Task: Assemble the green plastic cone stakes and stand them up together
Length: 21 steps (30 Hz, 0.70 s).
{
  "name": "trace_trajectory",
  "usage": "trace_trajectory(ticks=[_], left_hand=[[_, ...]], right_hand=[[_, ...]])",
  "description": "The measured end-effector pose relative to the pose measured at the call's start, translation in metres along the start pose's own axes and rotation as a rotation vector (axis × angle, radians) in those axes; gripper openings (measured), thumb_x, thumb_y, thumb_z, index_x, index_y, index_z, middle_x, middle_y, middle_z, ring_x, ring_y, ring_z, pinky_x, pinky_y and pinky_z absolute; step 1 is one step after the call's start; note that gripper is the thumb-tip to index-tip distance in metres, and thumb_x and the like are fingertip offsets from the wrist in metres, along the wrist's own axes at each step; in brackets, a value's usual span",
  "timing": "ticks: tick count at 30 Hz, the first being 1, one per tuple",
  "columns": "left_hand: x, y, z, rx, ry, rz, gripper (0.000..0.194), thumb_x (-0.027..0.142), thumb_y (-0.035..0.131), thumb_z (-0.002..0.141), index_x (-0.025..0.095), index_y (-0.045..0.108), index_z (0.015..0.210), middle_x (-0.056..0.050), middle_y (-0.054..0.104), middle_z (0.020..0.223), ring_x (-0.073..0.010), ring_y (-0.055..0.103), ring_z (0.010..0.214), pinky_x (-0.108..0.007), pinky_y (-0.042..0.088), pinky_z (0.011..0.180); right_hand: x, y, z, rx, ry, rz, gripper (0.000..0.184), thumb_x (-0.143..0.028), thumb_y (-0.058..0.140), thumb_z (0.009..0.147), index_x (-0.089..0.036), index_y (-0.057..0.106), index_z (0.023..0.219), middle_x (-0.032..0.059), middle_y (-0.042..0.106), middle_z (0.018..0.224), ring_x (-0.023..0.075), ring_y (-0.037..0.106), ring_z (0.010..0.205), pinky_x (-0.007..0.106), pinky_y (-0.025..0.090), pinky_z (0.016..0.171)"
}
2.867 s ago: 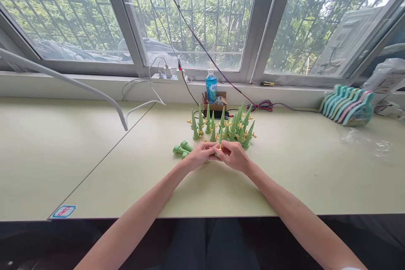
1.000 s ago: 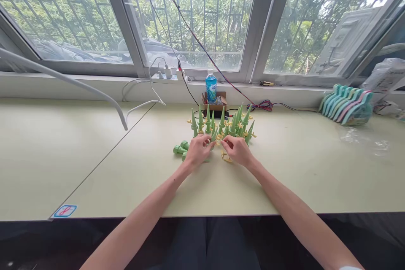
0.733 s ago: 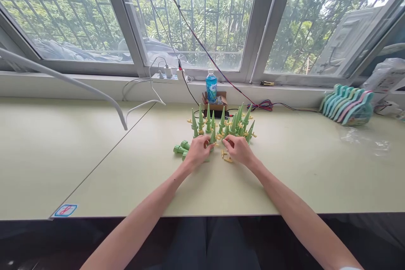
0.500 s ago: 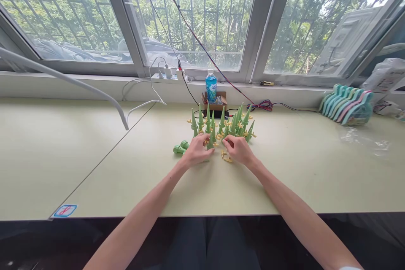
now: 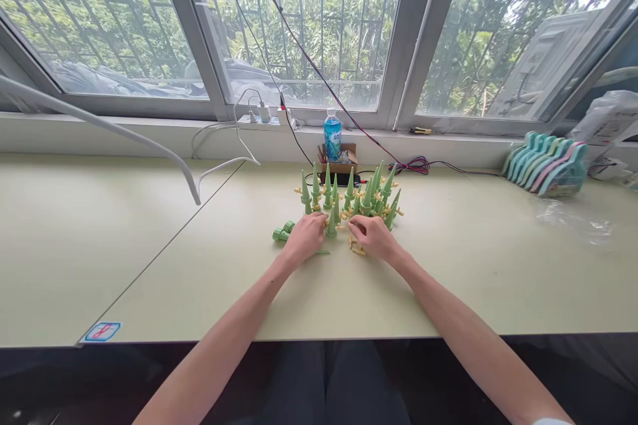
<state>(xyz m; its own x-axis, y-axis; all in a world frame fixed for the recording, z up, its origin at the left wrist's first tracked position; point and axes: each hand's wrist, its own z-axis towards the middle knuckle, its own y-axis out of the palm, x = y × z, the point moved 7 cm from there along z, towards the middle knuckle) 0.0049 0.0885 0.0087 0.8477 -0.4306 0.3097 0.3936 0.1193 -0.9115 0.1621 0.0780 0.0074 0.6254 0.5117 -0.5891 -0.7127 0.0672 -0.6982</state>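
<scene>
Here I am at the pale table [image 5: 463,279], both hands close in around the green pieces. My left hand [image 5: 306,239] is low and curled, back uppermost, just beside the nearest upright spike [image 5: 331,226], with its cone pointing up and its wide base down. That spike looks free to me; whether my left fingers grip anything underneath, I can't tell, because my own hand hides it. A thin green tip [image 5: 323,253] pokes out below my palm, and a couple of lying spikes [image 5: 282,235] show their ribbed caps on the far left side of it.

Over on the right, my right hand [image 5: 373,237] has thumb and forefinger drawn nearly together, close in front of the crowd of standing spikes [image 5: 367,199]. Something small could be pinched there, but I can't make it out. Just below those fingertips lie the loose yellow pieces [image 5: 356,248]; similar yellow bits stick out among the standing spikes.

I'd call this the changeover, one spike set down and a lying one wanted. As I judge it, the next move calls for a clean left-hand hold on a lying spike, lifted clear of the nearest upright one, with a yellow piece ready on my right.
</scene>
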Motion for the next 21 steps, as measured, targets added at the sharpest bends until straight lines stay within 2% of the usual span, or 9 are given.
trace_trajectory(ticks=[3,6,13,17,21], left_hand=[[0.0042,0.0005,-0.0010,-0.036,0.039,0.023,0.031,0.004,0.041,0.085,0.019,0.067,0.094,-0.007,0.066,0.101,-0.0218,0.062,0.090,-0.029,0.046,0.072],[0.0046,0.0003,-0.0014,-0.058,0.024,0.013,0.029,0.004,0.043,0.083,0.019,0.067,0.088,-0.007,0.064,0.094,-0.0209,0.062,0.086,-0.028,0.046,0.072],[-0.0015,-0.0003,-0.0012,-0.041,-0.054,-0.059,0.022,0.012,0.052,0.083,0.021,0.069,0.093,-0.008,0.065,0.093,-0.0218,0.062,0.090,-0.027,0.047,0.074],[-0.0035,-0.0005,-0.0014,-0.024,-0.067,-0.038,0.019,0.014,0.052,0.084,0.020,0.068,0.092,-0.008,0.064,0.094,-0.0226,0.062,0.088,-0.028,0.046,0.071],[-0.0036,-0.0010,-0.0014,-0.018,-0.073,-0.002,0.021,0.013,0.052,0.085,0.019,0.067,0.099,-0.010,0.062,0.098,-0.0228,0.061,0.088,-0.029,0.045,0.069]], right_hand=[[-0.0023,0.0024,-0.0007,-0.029,-0.011,0.019,0.025,-0.030,0.047,0.092,-0.016,0.068,0.090,-0.0012,0.055,0.055,0.0116,0.044,0.048,0.023,0.034,0.053],[-0.0029,0.0038,-0.0005,-0.044,-0.012,0.028,0.025,-0.029,0.048,0.092,-0.016,0.069,0.092,-0.0016,0.055,0.054,0.0114,0.044,0.048,0.023,0.033,0.053],[-0.0052,0.0033,-0.0005,-0.050,-0.030,0.023,0.026,-0.028,0.048,0.092,-0.016,0.070,0.092,-0.0014,0.055,0.054,0.0114,0.044,0.047,0.024,0.033,0.052],[-0.0055,0.0036,-0.0009,-0.050,-0.032,0.016,0.026,-0.028,0.047,0.092,-0.016,0.070,0.092,-0.0015,0.054,0.053,0.0114,0.044,0.047,0.024,0.032,0.052],[-0.0021,0.0038,-0.0006,-0.036,-0.014,0.013,0.026,-0.029,0.047,0.092,-0.016,0.070,0.095,-0.0006,0.057,0.055,0.0121,0.045,0.048,0.024,0.035,0.053]])
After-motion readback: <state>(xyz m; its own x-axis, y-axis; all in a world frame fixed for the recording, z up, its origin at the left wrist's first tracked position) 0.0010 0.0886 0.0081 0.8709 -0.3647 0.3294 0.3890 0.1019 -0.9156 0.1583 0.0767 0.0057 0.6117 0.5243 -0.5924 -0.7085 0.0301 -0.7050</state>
